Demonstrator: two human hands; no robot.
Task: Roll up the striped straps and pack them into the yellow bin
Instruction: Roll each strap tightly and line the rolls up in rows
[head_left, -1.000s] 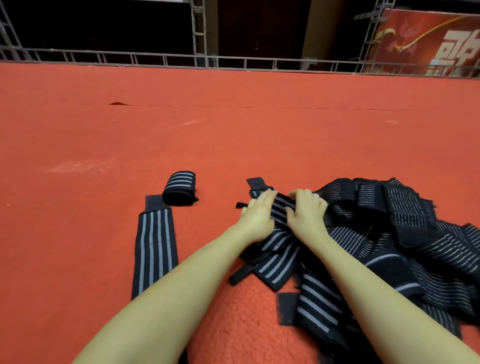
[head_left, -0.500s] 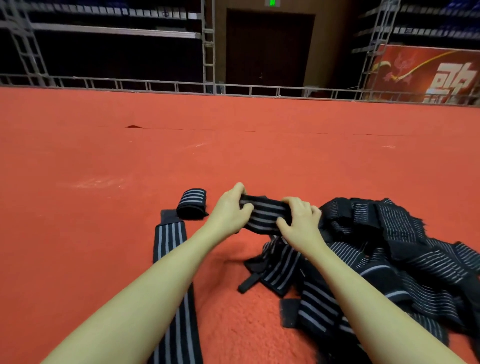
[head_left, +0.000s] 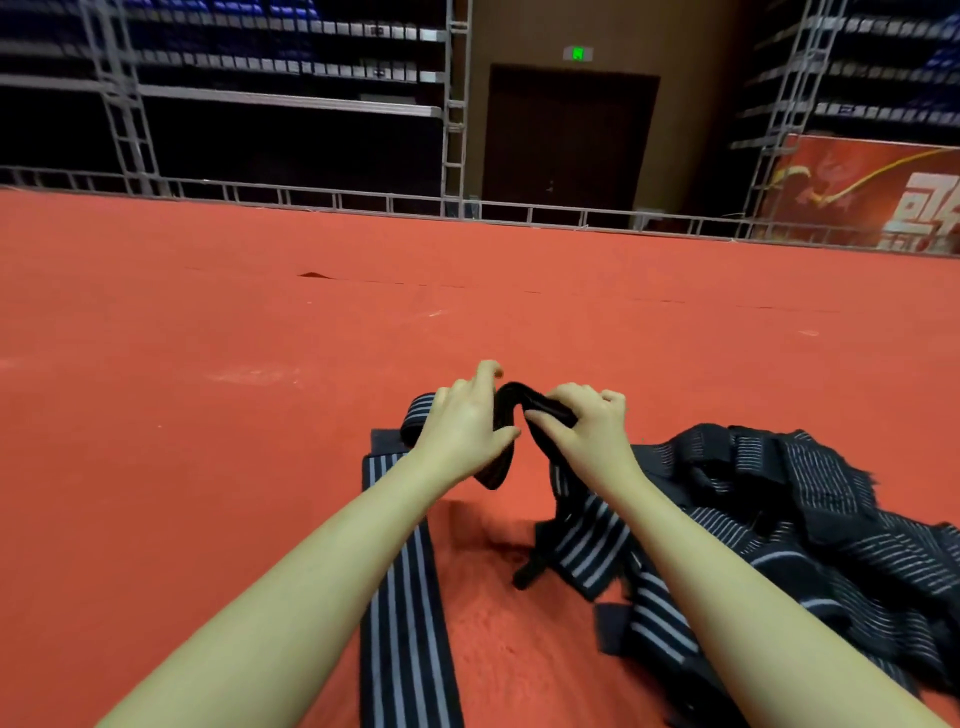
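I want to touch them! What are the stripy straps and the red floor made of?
The strap held by the left hand and right hand looks like woven stretchy cloth, matte: it bends softly. The pile looks the same, with fuzzy edges. The floor looks like carpet, rough and nubbly up close.

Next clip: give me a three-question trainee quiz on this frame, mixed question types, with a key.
1. True or false: both hands hold the same strap.
2. Which lies on the carpet under the left forearm? A) a flat strap B) a yellow bin C) a coil of rope
3. On which side of the person does the loose pile of straps lie?

Key:
1. True. The left hand and right hand both grip the held strap, raised above the red carpet.
2. A. The flat strap lies stretched out; no bin is in view.
3. The right: the strap pile lies beyond the right forearm.
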